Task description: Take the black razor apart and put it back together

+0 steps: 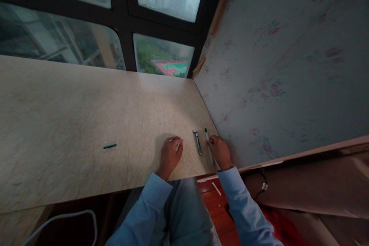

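My right hand (220, 151) is at the right end of the tabletop, its fingers closed on the pale handle of a slim toothbrush (210, 155) with a dark head. The toothbrush lies along the surface, pointing away from me. Just left of it lies a razor (198, 144) with a dark and silver handle, apart from both hands. My left hand (170, 155) rests on the tabletop left of the razor, fingers curled toward the thumb; whether anything small is inside cannot be seen. A ring shows on one finger.
The marbled tabletop (86, 115) runs along a dark-framed window (127, 27). A short dark green stick (110, 146) lies farther left. A flower-patterned wall panel (276, 69) borders the right side. Below are a white cable (69, 214) and a white strip (216, 188) on the reddish floor.
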`<state>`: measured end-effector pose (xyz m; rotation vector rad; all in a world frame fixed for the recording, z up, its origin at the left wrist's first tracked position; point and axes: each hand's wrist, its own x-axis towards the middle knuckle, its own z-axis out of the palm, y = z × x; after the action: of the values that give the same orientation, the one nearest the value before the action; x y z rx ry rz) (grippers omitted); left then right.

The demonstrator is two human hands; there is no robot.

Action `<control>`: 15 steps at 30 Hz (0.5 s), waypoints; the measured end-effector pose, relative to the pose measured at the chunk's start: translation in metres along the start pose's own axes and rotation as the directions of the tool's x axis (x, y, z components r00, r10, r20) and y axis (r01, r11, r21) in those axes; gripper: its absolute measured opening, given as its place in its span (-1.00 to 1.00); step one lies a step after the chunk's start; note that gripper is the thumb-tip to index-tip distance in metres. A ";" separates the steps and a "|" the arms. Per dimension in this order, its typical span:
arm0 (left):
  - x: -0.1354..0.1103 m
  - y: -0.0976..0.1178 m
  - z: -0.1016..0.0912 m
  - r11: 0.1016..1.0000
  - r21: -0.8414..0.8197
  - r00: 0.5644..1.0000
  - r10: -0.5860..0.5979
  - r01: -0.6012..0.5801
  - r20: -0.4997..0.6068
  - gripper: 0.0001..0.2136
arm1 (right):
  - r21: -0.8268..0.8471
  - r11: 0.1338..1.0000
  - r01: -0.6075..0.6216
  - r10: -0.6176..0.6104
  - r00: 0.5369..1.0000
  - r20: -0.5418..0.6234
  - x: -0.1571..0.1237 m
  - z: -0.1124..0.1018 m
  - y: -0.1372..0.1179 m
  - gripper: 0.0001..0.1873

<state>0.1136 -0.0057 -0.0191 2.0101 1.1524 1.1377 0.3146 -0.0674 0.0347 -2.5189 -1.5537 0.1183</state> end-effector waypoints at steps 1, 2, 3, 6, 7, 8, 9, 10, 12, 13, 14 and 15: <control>0.000 0.000 0.000 1.000 0.000 1.000 0.002 -0.002 -0.001 -0.85 | -0.005 1.000 -0.001 0.001 1.000 0.012 0.000 -0.001 0.000 -0.83; 0.000 0.000 0.000 1.000 -0.001 1.000 0.003 -0.003 -0.002 -0.85 | -0.008 1.000 0.000 0.001 1.000 0.021 0.000 -0.001 0.001 -0.82; 0.000 0.000 0.000 1.000 -0.001 1.000 0.003 -0.003 -0.004 -0.85 | -0.006 1.000 0.002 -0.002 1.000 0.026 0.000 -0.001 0.001 -0.82; 0.000 -0.001 0.000 1.000 0.002 1.000 -0.003 0.003 -0.002 -0.86 | 0.016 1.000 0.018 -0.018 1.000 0.021 0.000 0.000 0.002 -0.81; 0.000 -0.001 0.000 1.000 0.003 1.000 -0.005 0.005 0.002 -0.86 | 0.021 1.000 0.022 -0.022 1.000 0.019 0.000 0.000 0.003 -0.81; 0.000 -0.001 0.000 1.000 0.003 1.000 -0.007 0.007 0.006 -0.86 | 0.024 0.999 0.025 -0.026 1.000 0.017 -0.001 0.001 0.003 -0.81; 0.000 -0.001 0.000 1.000 0.003 1.000 -0.008 0.008 0.008 -0.86 | 0.026 0.999 0.027 -0.028 0.999 0.016 -0.001 0.000 0.004 -0.81; 0.000 -0.001 0.000 1.000 0.002 1.000 -0.010 0.010 0.009 -0.86 | 0.029 0.999 0.029 -0.030 0.999 0.012 -0.002 0.000 0.004 -0.81; 0.000 -0.002 0.000 1.000 -0.004 1.000 -0.009 0.009 0.006 -0.86 | 0.053 0.998 0.039 -0.038 0.999 -0.017 -0.005 -0.003 0.004 -0.80; 0.000 -0.002 0.000 1.000 -0.007 1.000 -0.006 0.006 0.005 -0.86 | 0.080 0.995 0.053 -0.050 0.998 -0.042 -0.008 -0.005 0.003 -0.78; 0.000 -0.002 0.000 1.000 -0.010 1.000 -0.002 0.002 0.006 -0.86 | 0.116 0.990 0.076 -0.068 0.995 -0.069 -0.011 -0.007 0.001 -0.77; 0.001 -0.002 0.000 1.000 -0.014 1.000 0.001 -0.001 0.009 -0.86 | 0.159 0.982 0.107 -0.092 0.991 -0.095 -0.015 -0.008 -0.003 -0.76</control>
<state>0.1128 -0.0044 -0.0199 2.0036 1.1362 1.1329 0.3069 -0.0802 0.0426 -2.2858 -1.5645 0.1150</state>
